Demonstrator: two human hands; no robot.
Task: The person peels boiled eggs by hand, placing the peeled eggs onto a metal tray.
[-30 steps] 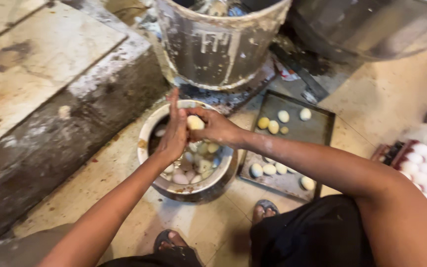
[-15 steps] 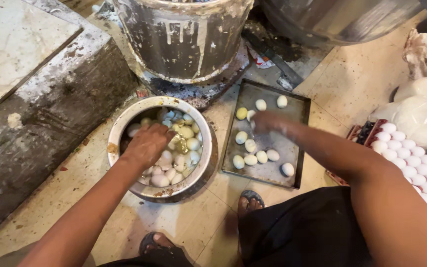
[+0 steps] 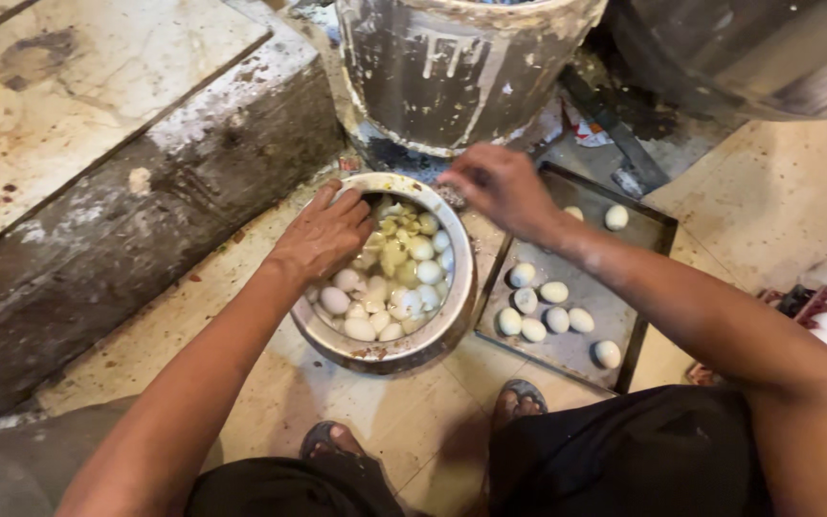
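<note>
Compared to half a second back, the right hand (image 3: 502, 190) has left the flat dark metal tray (image 3: 645, 222) and now hovers by the far rim of the round dented metal bowl (image 3: 404, 349), fingers curled; can't tell if it holds anything. The left hand (image 3: 325, 236) has shifted from the bowl's middle to its left inner edge, fingers loosely spread on the smooth whole white eggs (image 3: 368, 308), not gripping. Peeled yellowish bits sit at the far side. The loose oval eggs on the tray (image 3: 543, 308) point every which way.
</note>
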